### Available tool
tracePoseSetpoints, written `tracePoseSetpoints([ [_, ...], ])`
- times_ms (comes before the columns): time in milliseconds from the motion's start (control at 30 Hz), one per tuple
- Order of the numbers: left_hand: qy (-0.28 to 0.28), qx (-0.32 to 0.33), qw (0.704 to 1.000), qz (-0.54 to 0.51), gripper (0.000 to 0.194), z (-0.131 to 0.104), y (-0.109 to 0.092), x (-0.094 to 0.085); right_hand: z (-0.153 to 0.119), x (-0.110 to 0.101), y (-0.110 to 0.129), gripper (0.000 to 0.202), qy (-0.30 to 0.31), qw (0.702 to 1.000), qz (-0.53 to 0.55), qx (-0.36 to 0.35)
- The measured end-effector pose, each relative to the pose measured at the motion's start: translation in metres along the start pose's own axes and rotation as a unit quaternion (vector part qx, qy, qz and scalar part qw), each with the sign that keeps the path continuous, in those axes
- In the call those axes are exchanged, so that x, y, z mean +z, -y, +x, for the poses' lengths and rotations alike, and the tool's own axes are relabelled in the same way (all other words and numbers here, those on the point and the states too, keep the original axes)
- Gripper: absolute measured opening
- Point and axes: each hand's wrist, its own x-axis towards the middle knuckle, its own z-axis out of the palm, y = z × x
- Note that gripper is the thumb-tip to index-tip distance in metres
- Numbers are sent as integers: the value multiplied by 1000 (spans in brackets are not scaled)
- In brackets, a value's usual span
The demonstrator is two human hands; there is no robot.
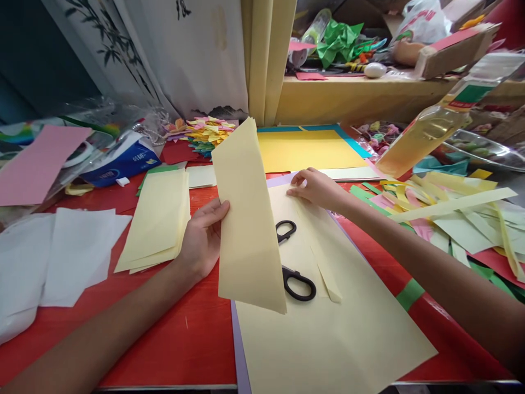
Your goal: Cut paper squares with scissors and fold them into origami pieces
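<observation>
My left hand [207, 232] grips a cream sheet of paper [248, 230] by its left edge, thumb in front, and holds it up at a slant. My right hand [314, 189] is closed in a pinch at the far end of a narrow cream paper strip [320, 257]. Under the strip lies a large cream sheet [328, 339] on top of a lilac sheet [241, 350]. Black-handled scissors [301, 284] rest on the large sheet; their blades are hidden behind the raised paper.
Left on the red table [164, 339] are a stack of cream pieces [158, 219], white sheets [77, 257] and a blue packet [123, 161]. Yellow card [311, 150] lies at the back. Paper scraps [459, 208] and a tilted bottle [426, 131] are at right.
</observation>
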Motion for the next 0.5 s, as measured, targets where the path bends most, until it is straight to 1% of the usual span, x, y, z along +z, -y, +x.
tracePoseSetpoints([
  [100,6,-3,1000,7,13,-1,0,1,4,4,-1,21,9,1000,-27,-12],
  [167,8,-5,1000,9,12,-1,0,1,2,4,1,19,16,999,-28,-17],
  [267,11,-9,1000,18,14,-1,0,1,-3,-4,1,18,21,999,-25,-24],
  [333,15,-11,999,27,15,-1,1,2,-7,-19,-5,17,29,999,-23,-27],
  [400,17,-7,999,46,17,-1,2,3,-11,-43,-20,16,43,998,-25,-23],
  [433,17,-2,998,61,18,-2,4,4,-14,-56,-31,16,58,998,-24,-7],
  [467,18,6,997,78,19,-2,5,5,-17,-71,-45,17,85,996,-18,14],
  [500,19,14,995,95,20,-3,6,6,-19,-85,-61,17,93,995,-13,30],
])
